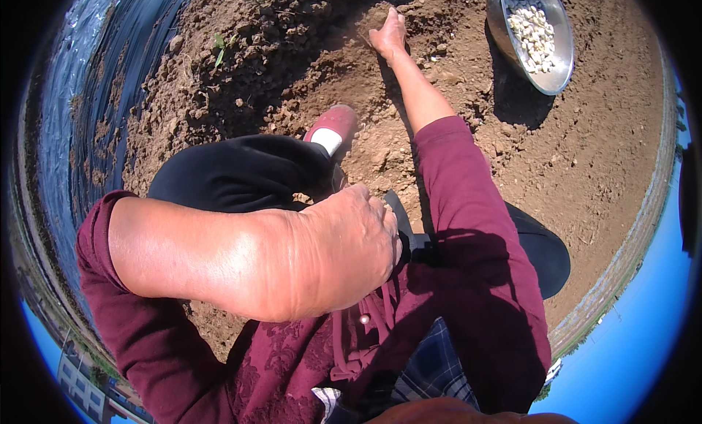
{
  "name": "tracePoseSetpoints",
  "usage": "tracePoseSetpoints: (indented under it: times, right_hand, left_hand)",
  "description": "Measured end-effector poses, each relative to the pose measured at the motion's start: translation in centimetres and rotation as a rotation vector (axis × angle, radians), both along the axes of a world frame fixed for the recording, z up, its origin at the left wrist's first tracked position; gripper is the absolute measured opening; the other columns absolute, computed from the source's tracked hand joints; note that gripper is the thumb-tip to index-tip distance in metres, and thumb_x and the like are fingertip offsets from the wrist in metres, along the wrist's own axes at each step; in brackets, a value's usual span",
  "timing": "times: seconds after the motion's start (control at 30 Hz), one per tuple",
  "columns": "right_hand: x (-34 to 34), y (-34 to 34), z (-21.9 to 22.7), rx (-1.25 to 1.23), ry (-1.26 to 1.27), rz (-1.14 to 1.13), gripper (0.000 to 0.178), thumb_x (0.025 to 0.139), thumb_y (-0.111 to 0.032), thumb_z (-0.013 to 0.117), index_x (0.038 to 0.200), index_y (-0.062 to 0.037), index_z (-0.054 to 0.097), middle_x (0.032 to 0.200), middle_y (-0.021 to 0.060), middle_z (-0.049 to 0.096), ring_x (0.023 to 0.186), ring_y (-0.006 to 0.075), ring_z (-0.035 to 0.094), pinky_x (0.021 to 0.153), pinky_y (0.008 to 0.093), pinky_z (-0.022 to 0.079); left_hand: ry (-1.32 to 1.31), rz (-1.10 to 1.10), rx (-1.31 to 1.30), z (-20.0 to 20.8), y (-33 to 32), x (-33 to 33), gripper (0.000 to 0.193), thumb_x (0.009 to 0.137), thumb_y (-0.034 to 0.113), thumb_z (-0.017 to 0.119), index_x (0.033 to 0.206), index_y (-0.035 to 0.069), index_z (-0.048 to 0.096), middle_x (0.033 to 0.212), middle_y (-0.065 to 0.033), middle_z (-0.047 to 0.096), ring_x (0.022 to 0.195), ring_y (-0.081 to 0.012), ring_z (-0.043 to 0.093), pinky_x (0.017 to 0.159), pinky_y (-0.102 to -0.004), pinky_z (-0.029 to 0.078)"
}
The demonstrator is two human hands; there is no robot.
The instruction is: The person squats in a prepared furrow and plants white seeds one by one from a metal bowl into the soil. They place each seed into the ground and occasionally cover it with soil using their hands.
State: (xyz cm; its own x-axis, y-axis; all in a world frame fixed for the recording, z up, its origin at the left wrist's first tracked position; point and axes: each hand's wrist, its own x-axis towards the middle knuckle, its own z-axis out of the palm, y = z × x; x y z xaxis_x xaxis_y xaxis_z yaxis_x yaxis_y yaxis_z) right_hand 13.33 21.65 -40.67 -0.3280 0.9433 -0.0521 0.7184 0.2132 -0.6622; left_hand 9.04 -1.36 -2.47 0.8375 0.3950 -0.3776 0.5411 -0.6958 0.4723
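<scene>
My left hand [351, 237] is bent across in front of my body, close to the camera, with its fingers curled downward. What the fingers hold, if anything, is hidden behind the hand; a dark edge shows beside the knuckles. Stretched far forward, my right hand [390, 33] reaches down to the loose brown soil [351, 69] at a furrow. Its fingers are drawn together at the ground, and anything between them is too small to make out. To the right of that hand, a metal bowl [560, 74] stands tilted on the soil, holding many white garlic cloves [532, 38].
Black plastic film [110, 80] covers the ground at the left. A small green seedling [219, 50] grows among clods near it. My foot in a red shoe [333, 123] rests in the soil below the right hand. Smooth tilled earth [592, 175] spreads to the right.
</scene>
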Motion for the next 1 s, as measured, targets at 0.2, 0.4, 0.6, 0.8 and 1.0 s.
tracePoseSetpoints:
  times: [0.2, 0.4, 0.6, 0.8, 1.0]
  right_hand:
    - [3.9, -3.0, -1.5, -0.041, 0.365, 0.179, 0.064, 0.077, 0.010, 0.050, 0.139, -0.0059, 0.046, 0.135, 0.0148, 0.048, 0.104, 0.0235, 0.065, 0.084, 0.0304, 0.056]
    - [12.0, -7.5, -4.2, 0.073, 0.163, -0.019, 0.042, 0.078, -0.009, 0.066, 0.119, 0.0010, 0.063, 0.098, 0.0109, 0.069, 0.084, 0.0166, 0.068, 0.076, 0.0283, 0.056]
    - [17.2, -7.8, -1.9, -0.188, 0.204, -0.265, 0.026, 0.073, -0.021, 0.075, 0.097, -0.0108, 0.074, 0.085, 0.0059, 0.073, 0.081, 0.0181, 0.069, 0.078, 0.0310, 0.053]
    - [20.8, -6.7, 0.4, -0.298, 0.558, -0.254, 0.014, 0.082, -0.010, 0.069, 0.094, -0.0030, 0.071, 0.081, 0.0052, 0.072, 0.070, 0.0115, 0.067, 0.063, 0.0242, 0.052]
    - [25.0, -7.0, 1.3, -0.365, 0.676, -0.387, 0.014, 0.083, -0.010, 0.069, 0.093, 0.0001, 0.071, 0.079, 0.0079, 0.071, 0.066, 0.0128, 0.067, 0.058, 0.0245, 0.055]
  left_hand:
    - [0.077, -0.130, -0.083, 0.1, 0.9, -0.2, 0.029, 0.082, 0.017, 0.056, 0.102, -0.002, 0.061, 0.096, -0.0138, 0.061, 0.092, -0.0256, 0.061, 0.083, -0.0351, 0.047]
    - [0.099, 0.070, -0.105, 0.3, 2.9, -0.7, 0.029, 0.094, 0.025, 0.053, 0.106, -0.002, 0.058, 0.093, -0.0146, 0.060, 0.092, -0.0309, 0.061, 0.083, -0.0391, 0.049]
    - [-0.182, 0.458, 0.410, 0.2, 4.1, -3.5, 0.043, 0.097, 0.035, 0.053, 0.127, 0.003, 0.056, 0.115, -0.0165, 0.063, 0.104, -0.0282, 0.063, 0.091, -0.0395, 0.051]
    - [-0.357, 0.611, -0.011, -2.5, 6.4, -10.7, 0.047, 0.100, 0.041, 0.048, 0.130, 0.006, 0.057, 0.118, -0.0128, 0.063, 0.106, -0.0230, 0.064, 0.096, -0.0375, 0.050]
    - [-0.160, 0.620, -0.039, -1.0, 5.5, -7.1, 0.054, 0.099, 0.051, 0.044, 0.132, 0.009, 0.057, 0.119, -0.0110, 0.064, 0.106, -0.0197, 0.062, 0.099, -0.0355, 0.047]
